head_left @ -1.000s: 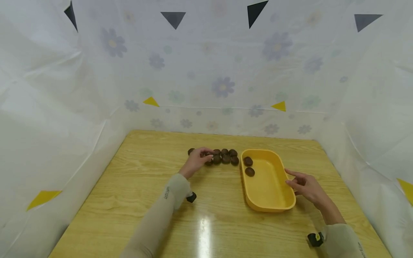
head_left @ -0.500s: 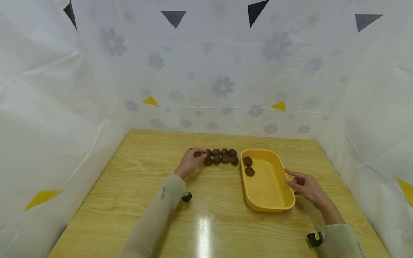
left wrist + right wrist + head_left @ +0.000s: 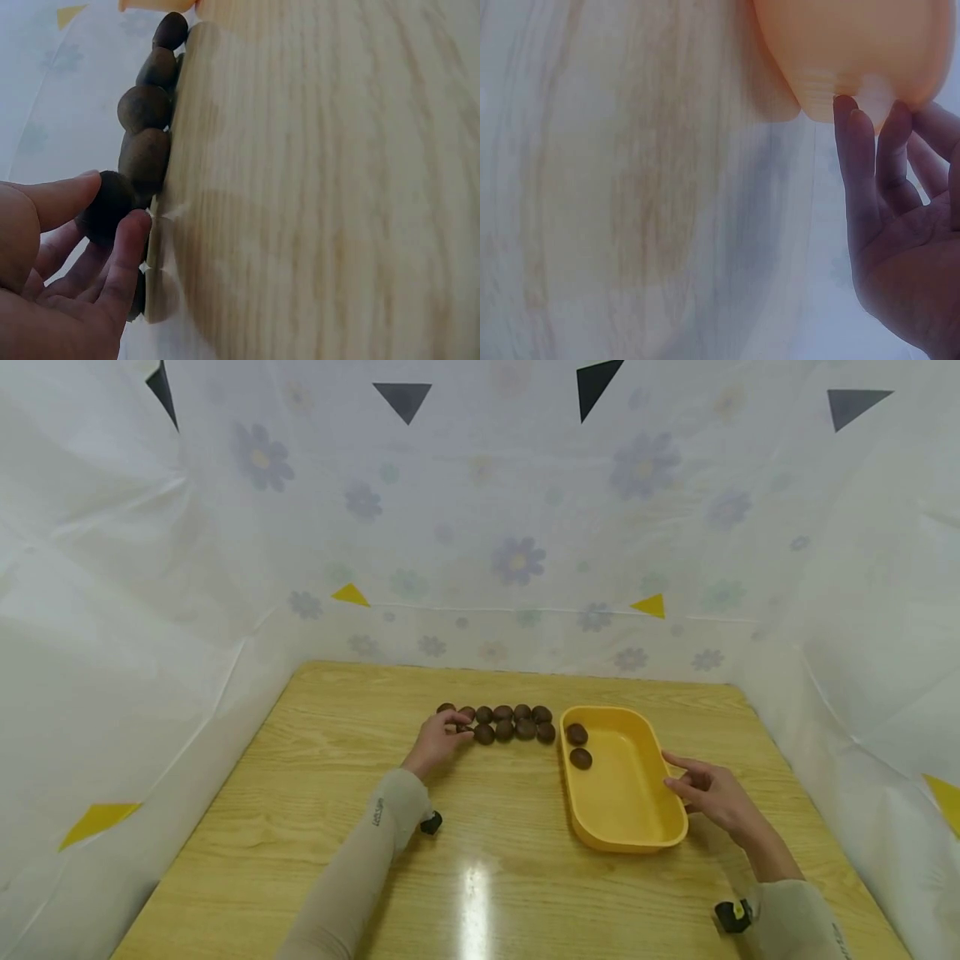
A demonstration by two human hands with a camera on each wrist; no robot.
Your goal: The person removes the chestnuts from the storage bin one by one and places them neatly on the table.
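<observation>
In the head view, dark brown chestnuts (image 3: 525, 729) lie in two rows, one behind the other, left of the yellow tray (image 3: 630, 827). My left hand (image 3: 435, 743) is at the left end of the front row. Between thumb and fingers it pinches a chestnut (image 3: 109, 206), which the left wrist view shows right beside the row. Two chestnuts (image 3: 581, 759) sit inside the tray along its left wall. My right hand (image 3: 716, 797) grips the tray's right side. In the right wrist view its fingertips (image 3: 846, 105) meet the tray's outer wall.
The wooden table (image 3: 337, 710) reaches back to a white sheet wall (image 3: 517, 510) with flowers and triangles. More sheeting hangs at the left and right sides. Each wrist carries a small black device (image 3: 733, 917).
My left hand has moved left along the rows, from over their middle to the left end of the front row, uncovering chestnuts in the back row. The right hand and tray stay put.
</observation>
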